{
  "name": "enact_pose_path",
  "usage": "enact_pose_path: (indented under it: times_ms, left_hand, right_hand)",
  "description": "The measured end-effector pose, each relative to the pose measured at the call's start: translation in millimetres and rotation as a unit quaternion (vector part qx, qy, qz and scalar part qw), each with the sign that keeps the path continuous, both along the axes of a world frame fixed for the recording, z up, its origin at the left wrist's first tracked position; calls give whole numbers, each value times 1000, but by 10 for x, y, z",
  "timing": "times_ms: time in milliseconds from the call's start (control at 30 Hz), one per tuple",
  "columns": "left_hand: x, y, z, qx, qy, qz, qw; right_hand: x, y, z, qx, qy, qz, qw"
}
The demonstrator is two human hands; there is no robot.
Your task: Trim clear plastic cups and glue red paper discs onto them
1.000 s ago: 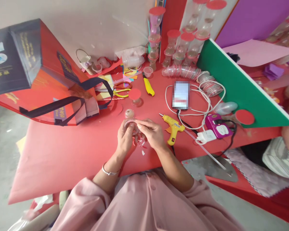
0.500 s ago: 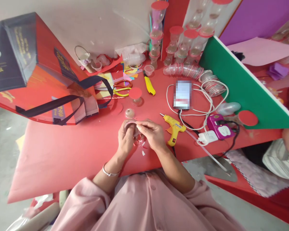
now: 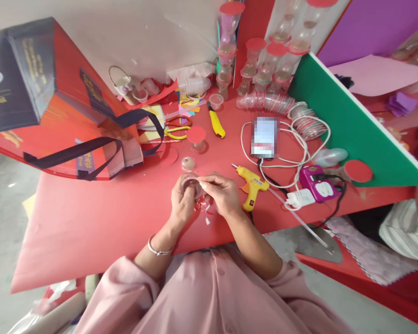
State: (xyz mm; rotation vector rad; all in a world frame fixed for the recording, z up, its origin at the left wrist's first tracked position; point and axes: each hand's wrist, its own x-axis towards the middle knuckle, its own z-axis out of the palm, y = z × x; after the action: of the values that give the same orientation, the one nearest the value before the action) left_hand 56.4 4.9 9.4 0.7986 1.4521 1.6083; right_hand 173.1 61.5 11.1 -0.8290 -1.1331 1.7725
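Observation:
My left hand (image 3: pixel 182 199) is closed round a small clear plastic cup (image 3: pixel 189 181) with a pale rim, its thumb inside the mouth. My right hand (image 3: pixel 223 191) pinches at the right side of that rim with thumb and forefinger; whether a scrap is between them I cannot make out. Red and white scraps (image 3: pixel 204 205) lie on the red table just below the hands. Beyond the cup sits a small clear domed piece (image 3: pixel 188 163), and behind it a sand timer with a red disc top (image 3: pixel 196 137). A yellow glue gun (image 3: pixel 252 186) lies right of my right hand.
A large red and black bag (image 3: pixel 66 106) stands at the left. Toward the back lie a yellow utility knife (image 3: pixel 216 124), scissors (image 3: pixel 177 133) and stacked clear cups (image 3: pixel 264 101). A phone (image 3: pixel 264 137), white cable and purple power adapter (image 3: pixel 316 183) are rightward, before a green board (image 3: pixel 351 125).
The cup has tilted slightly so more of its open mouth shows. My right fingers have shifted a little along its rim. Everything else stays put.

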Motion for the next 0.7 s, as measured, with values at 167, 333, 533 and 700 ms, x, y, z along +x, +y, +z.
enact_pose_path:
  times_ms: [167, 333, 533, 700]
  left_hand:
    - [-14, -15, 27, -8, 36, -9, 999]
    - [-30, -23, 14, -10, 67, -18, 998]
    - [-23, -24, 30, -24, 84, -19, 996]
    - [-31, 16, 28, -27, -7, -7, 1000]
  right_hand:
    - [-12, 4, -10, -20, -2, -11, 1000]
    - [-23, 3, -27, -37, 0, -14, 999]
    - [-34, -7, -46, -61, 25, -7, 998]
    - [-34, -13, 25, -30, 18, -10, 999]
